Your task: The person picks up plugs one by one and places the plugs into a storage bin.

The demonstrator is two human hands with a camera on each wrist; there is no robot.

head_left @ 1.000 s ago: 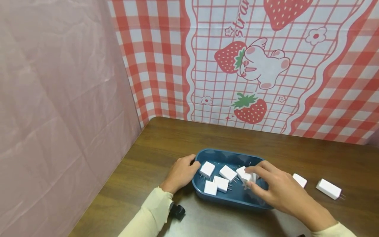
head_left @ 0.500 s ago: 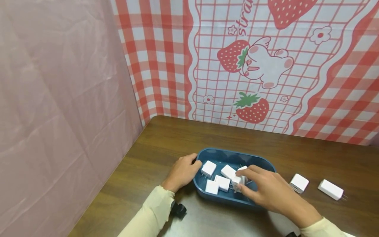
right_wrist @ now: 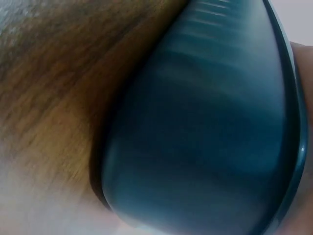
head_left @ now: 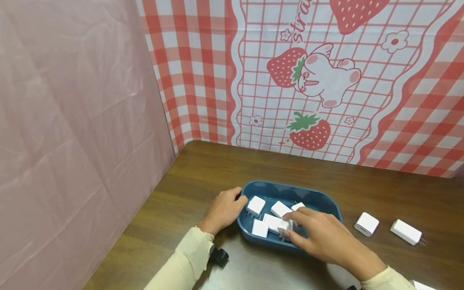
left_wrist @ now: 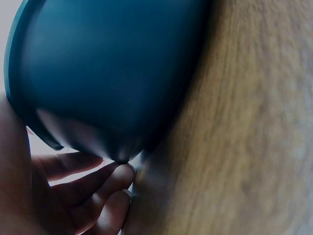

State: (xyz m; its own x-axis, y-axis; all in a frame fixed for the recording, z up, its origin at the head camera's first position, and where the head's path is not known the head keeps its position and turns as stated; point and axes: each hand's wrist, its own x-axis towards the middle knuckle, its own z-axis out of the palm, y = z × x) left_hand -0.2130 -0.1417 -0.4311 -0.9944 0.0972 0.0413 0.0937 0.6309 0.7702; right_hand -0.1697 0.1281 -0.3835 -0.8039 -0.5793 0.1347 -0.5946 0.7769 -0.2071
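A blue oblong plastic tub (head_left: 272,190) sits on the table with several white charger plugs inside, one of them (head_left: 256,206) by the left end. My left hand (head_left: 223,211) holds that end of the tub, thumb at the rim; in the left wrist view its fingers (left_wrist: 115,181) bend against the outer wall (left_wrist: 112,68). Between thumb and fingertips my right hand (head_left: 326,237) pinches a white charger plug (head_left: 284,226), prongs towards me, low in the tub among the others. The right wrist view has only the tub's outside wall (right_wrist: 205,122) and part of the hand.
Right of the tub, two white charger plugs lie on the wooden table, a squarish one (head_left: 367,224) and a longer one (head_left: 406,232). A white edge (head_left: 422,286) shows at the bottom right. A strawberry-print cloth (head_left: 203,80) hangs behind, a pink cloth (head_left: 79,121) at left.
My right hand has moved left and towards me inside the tub, carrying the pinched charger plug to the plugs at the front. The left hand keeps its hold on the tub.
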